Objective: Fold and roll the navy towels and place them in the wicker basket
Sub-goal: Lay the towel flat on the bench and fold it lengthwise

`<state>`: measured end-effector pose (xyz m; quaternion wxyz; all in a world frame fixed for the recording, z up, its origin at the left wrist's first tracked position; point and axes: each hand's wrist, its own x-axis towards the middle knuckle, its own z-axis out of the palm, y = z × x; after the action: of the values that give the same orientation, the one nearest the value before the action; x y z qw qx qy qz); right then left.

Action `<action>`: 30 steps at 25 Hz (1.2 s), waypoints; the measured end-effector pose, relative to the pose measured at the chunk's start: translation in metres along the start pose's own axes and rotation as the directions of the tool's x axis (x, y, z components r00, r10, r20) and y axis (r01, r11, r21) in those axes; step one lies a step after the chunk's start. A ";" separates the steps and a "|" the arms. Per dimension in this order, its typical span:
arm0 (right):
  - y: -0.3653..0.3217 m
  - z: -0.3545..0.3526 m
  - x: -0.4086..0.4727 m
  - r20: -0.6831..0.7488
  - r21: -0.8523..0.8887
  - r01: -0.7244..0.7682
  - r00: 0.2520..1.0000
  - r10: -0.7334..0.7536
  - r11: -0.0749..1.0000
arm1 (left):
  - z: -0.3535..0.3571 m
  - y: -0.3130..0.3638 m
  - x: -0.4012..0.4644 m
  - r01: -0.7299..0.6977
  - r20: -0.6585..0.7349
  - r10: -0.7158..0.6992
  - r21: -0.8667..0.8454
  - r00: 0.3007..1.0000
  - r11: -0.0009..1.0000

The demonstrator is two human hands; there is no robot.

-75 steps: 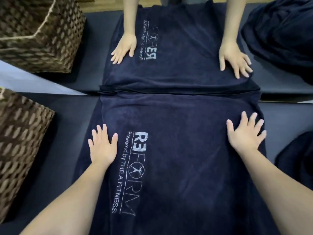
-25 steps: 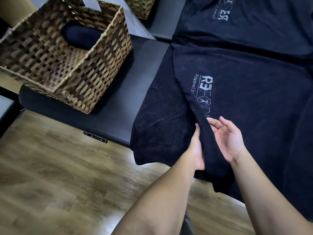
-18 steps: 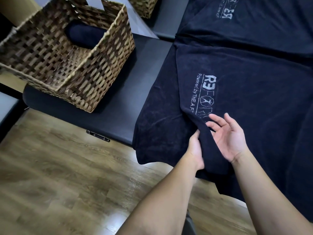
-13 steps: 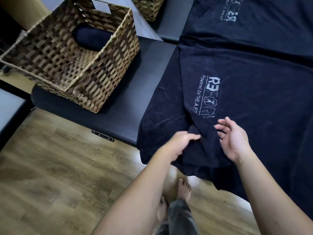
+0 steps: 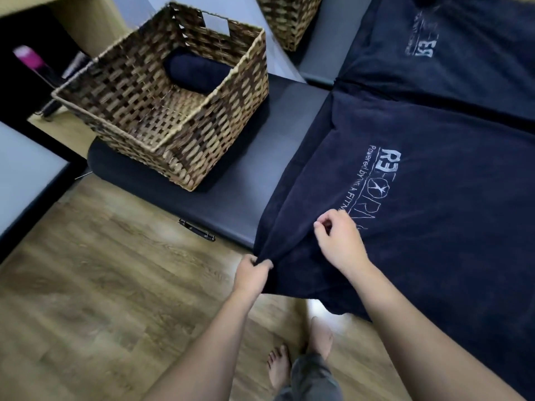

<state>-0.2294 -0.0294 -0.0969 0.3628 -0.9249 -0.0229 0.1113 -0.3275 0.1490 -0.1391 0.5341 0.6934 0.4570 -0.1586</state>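
A navy towel (image 5: 434, 175) with a pale printed logo lies spread over the dark padded bench (image 5: 249, 180), its near edge hanging over the floor. My left hand (image 5: 251, 274) grips the towel's near left corner, pulled out toward the floor. My right hand (image 5: 337, 237) hovers over the cloth beside the logo with fingers curled as if pinching; whether it holds the cloth is unclear. The wicker basket (image 5: 139, 108) stands on the bench at the left and holds one rolled navy towel (image 5: 197, 72).
A mirror runs along the bench's far side and reflects the towel (image 5: 451, 53) and a second basket image (image 5: 289, 18). Wooden floor (image 5: 95, 299) lies below, with my bare feet (image 5: 301, 357) on it. A metal latch (image 5: 197, 230) sits on the bench edge.
My left hand has slid along the towel's edge to its corner and drawn it out to the left. My right hand has curled its fingers. The view has shifted down and left.
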 end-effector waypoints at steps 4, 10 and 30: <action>-0.011 0.024 -0.006 0.168 -0.300 0.155 0.980 -0.108 0.941 | -0.012 0.025 -0.001 0.105 0.108 -0.091 -0.129 0.990 0.986; -0.030 0.036 0.008 -0.022 -0.204 0.300 0.950 -0.310 0.932 | -0.033 0.053 -0.007 -0.139 0.300 0.254 -0.357 0.919 0.924; -0.069 0.041 0.094 0.165 -0.413 -0.232 0.932 0.323 0.881 | -0.040 0.062 0.017 -0.360 0.250 0.419 -0.248 0.873 0.899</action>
<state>-0.1444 0.0601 -0.0973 0.1480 -0.9526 0.0474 0.2616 -0.2790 0.1913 -0.0990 0.6825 0.6842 0.2348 -0.1046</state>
